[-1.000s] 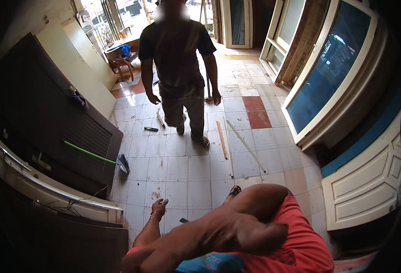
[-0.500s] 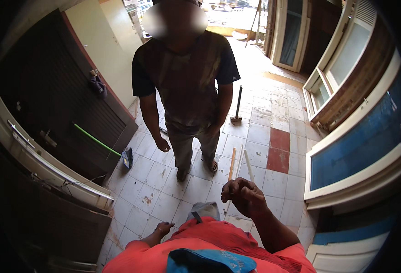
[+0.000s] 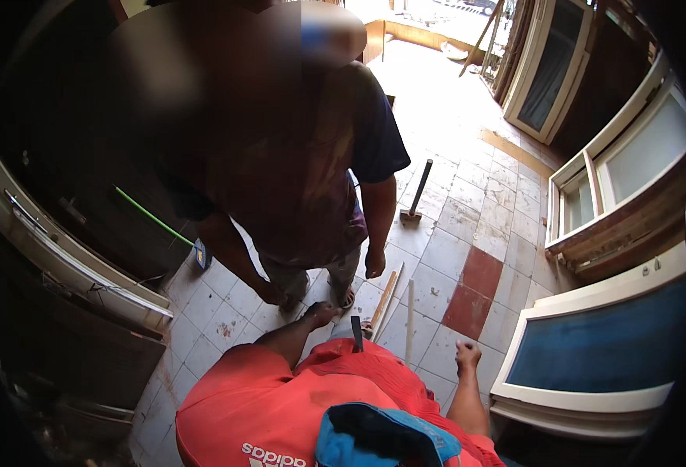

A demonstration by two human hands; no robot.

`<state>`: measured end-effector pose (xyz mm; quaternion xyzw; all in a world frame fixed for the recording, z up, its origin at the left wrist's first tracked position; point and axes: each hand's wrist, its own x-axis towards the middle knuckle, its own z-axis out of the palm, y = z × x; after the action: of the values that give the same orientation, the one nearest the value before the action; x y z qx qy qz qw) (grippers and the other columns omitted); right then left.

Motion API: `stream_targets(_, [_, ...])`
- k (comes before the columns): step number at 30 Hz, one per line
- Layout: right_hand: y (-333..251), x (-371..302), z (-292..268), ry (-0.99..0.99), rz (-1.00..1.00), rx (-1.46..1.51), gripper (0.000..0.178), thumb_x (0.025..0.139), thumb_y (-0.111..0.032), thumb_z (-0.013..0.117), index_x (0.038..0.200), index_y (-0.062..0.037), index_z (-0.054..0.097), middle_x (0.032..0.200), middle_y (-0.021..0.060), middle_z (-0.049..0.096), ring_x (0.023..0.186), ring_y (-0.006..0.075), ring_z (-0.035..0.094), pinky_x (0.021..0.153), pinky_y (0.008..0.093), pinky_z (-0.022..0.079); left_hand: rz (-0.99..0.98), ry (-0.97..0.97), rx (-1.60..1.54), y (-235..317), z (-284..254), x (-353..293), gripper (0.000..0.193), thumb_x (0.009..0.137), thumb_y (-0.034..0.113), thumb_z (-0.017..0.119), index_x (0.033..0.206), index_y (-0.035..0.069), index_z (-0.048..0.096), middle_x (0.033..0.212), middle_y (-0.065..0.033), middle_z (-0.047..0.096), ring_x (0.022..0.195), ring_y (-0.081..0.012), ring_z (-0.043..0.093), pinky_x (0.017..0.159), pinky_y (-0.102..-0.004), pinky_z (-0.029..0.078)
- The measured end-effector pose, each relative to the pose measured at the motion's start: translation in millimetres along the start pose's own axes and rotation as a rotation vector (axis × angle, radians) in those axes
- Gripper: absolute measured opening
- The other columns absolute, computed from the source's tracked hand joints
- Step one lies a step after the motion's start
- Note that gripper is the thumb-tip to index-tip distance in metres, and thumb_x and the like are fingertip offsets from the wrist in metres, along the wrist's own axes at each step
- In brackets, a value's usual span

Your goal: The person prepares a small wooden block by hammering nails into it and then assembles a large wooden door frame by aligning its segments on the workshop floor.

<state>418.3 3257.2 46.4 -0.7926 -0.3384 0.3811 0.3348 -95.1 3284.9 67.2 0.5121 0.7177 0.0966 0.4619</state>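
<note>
My left hand (image 3: pixel 323 313) is held out in front of my body, close to the person facing me, with its fingers loosely stretched and nothing seen in them. My right hand (image 3: pixel 467 356) hangs low at my right side, its fingers curled in, and no object shows in it. A flat dark strip (image 3: pixel 357 332) stands up at the front of my red shirt (image 3: pixel 281 405), between my hands. On the floor just beyond lie a thin wooden strip (image 3: pixel 386 302) and a pale strip (image 3: pixel 411 315). Neither hand touches them.
Another person (image 3: pixel 281 171) stands close ahead, arms lowered. Behind them a long-handled hammer (image 3: pixel 410 218) stands on the tiled floor (image 3: pixel 436 257). A green-handled broom (image 3: pixel 152 214) leans at left by dark doors. Framed windows (image 3: pixel 592 350) line the right side.
My right hand has dropped from its raised place to my right side. My left hand has come up and forward. The other person has come closer and leans to the left.
</note>
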Motion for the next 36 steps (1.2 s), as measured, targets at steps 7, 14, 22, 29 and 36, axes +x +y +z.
stream_targets(7, [49.3,-39.6,-47.8,-0.069,0.806,-0.108,0.015,0.084,-0.017,0.066,0.08,-0.0074,0.056,0.06,0.0035,0.051,0.046,0.0194,0.046,0.042,0.0397,0.035,0.081,0.085,-0.26,116.4,16.2,105.5,0.07,0.078,0.05,0.068,0.125,-0.001,0.056,0.113,-0.0217,0.065,0.101,-0.0286,0.064,0.089,-0.0347,0.049])
stream_targets(14, [48.6,135.6,-104.4,-0.364,0.723,-0.311,0.018,0.086,-0.025,0.061,0.076,-0.0117,0.055,0.062,0.0028,0.051,0.05,0.0188,0.048,0.046,0.0383,0.038,-0.232,0.316,-0.395,168.6,27.0,69.2,0.062,0.077,0.049,0.068,0.117,0.003,0.063,0.113,-0.0184,0.066,0.106,-0.0289,0.063,0.093,-0.0364,0.047])
stream_targets(22, [-181.1,505.9,-137.8,-0.041,0.134,0.087,0.031,0.086,-0.042,0.06,0.085,-0.011,0.061,0.069,-0.0005,0.055,0.059,0.0148,0.049,0.055,0.0325,0.04,-0.715,0.29,-0.228,126.0,159.4,-42.3,0.064,0.08,0.059,0.058,0.114,0.004,0.065,0.123,-0.0194,0.059,0.116,-0.0333,0.056,0.098,-0.0391,0.044])
stream_targets(29, [-259.6,507.3,-31.5,-0.289,-0.009,0.039,0.028,0.087,-0.037,0.06,0.098,-0.0114,0.063,0.079,0.0005,0.057,0.065,0.0161,0.053,0.053,0.0331,0.041,-0.714,0.262,-0.309,126.5,161.9,-35.6,0.066,0.08,0.06,0.057,0.115,0.005,0.064,0.125,-0.0184,0.058,0.118,-0.0329,0.054,0.1,-0.039,0.042])
stream_targets(36, [-162.8,358.9,85.8,-0.565,0.385,-0.18,0.023,0.087,-0.027,0.066,0.085,-0.0052,0.062,0.063,0.0051,0.051,0.043,0.0197,0.047,0.036,0.0337,0.035,-0.556,0.379,-0.403,79.9,77.4,42.3,0.068,0.079,0.057,0.061,0.122,0.005,0.061,0.129,-0.0179,0.057,0.122,-0.0326,0.052,0.103,-0.0366,0.04])
